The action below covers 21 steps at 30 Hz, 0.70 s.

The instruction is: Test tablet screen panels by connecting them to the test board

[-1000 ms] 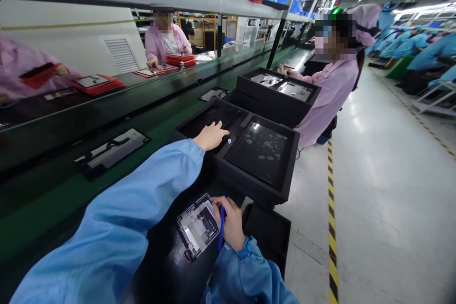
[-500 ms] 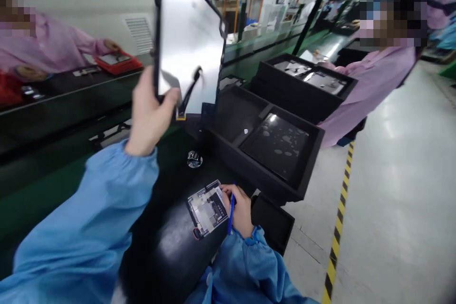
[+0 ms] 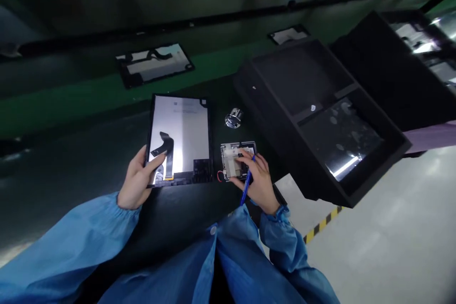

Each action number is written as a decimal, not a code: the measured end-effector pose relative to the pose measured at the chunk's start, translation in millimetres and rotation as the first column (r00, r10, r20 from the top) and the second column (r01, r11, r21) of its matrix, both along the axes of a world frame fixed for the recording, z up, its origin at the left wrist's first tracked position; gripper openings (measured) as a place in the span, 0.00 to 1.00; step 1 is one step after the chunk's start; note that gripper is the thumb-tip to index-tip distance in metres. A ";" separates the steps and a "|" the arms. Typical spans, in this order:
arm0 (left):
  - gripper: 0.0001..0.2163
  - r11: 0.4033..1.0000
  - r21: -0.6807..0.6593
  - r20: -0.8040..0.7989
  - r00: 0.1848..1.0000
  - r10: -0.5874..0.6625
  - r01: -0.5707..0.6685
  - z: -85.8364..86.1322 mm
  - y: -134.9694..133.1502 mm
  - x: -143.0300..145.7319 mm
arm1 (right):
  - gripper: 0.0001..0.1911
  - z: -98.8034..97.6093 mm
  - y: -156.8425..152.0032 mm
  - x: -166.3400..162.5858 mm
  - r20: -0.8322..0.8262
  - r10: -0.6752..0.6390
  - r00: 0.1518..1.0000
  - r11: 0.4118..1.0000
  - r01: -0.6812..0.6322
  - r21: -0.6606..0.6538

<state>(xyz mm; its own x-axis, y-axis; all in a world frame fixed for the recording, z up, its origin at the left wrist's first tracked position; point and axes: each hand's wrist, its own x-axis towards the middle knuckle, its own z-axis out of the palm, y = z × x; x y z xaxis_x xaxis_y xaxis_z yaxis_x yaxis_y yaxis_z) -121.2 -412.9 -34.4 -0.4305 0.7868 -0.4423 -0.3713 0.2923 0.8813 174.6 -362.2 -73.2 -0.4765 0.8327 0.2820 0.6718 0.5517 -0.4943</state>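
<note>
My left hand [image 3: 139,175] grips the lower left edge of a display panel [image 3: 187,137], its thumb near the dark ribbon cable [image 3: 168,149] on the silvery back. The panel is low over the dark bench; whether it touches the bench I cannot tell. To its right is a small circuit board assembly [image 3: 231,161] with a short red wire. My right hand [image 3: 258,178] rests its fingers over that board and holds a blue pen-like tool [image 3: 246,185] between its fingers. A shiny round metal piece [image 3: 233,118] sits just beyond the board.
A black divided tray [image 3: 274,104] stands at the right, with a dark glossy panel [image 3: 340,137] in its near compartment. Another black tray [image 3: 377,61] is behind it. Two more panels [image 3: 155,64] [image 3: 288,34] lie along the green strip at the back.
My left hand has brought the display panel down from its raised, upright hold to low over the bench, left of the board. My right hand stays at the board with the blue tool. The view has turned left and downward.
</note>
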 end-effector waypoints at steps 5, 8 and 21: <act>0.20 0.987 -0.013 -0.176 0.971 -0.162 0.162 -22.3 -20.0 -2.3 | 0.11 12.2 -8.3 -5.6 -0.235 -0.130 0.963 0.991 0.123 -0.045; 0.24 0.953 -0.054 -0.522 0.806 -0.281 0.298 -26.4 -32.9 -8.1 | 0.12 19.1 -17.2 -10.7 -0.364 -0.223 0.905 0.972 0.178 -0.151; 0.09 0.746 -0.008 -0.900 0.320 -0.295 0.666 -26.4 21.3 -39.3 | 0.13 45.5 -33.9 -100.1 -0.545 -0.189 0.817 0.789 -0.204 -0.580</act>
